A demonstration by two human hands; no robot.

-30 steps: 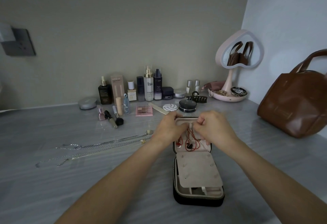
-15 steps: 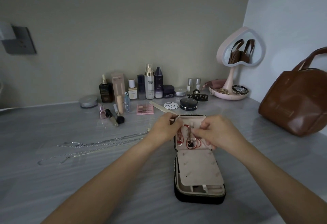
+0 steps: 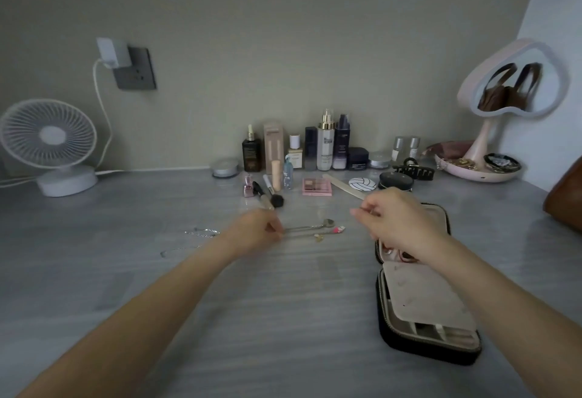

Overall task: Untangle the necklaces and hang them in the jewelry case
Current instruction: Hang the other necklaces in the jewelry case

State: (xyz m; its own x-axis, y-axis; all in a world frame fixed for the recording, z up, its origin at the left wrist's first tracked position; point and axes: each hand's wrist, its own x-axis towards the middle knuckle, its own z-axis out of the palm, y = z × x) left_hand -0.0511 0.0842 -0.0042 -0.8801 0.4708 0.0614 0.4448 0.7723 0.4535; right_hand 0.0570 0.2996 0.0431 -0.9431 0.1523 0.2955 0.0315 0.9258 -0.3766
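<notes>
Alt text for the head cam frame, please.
A person's left hand pinches the silver necklaces lying on a grey table, while the right hand, blurred, hovers over the open jewelry case. Cosmetics line the wall behind.

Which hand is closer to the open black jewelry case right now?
Right. The right hand is over the far half of the open black zippered jewelry case; the left hand is well to its left, pinching thin silver chains.
</notes>
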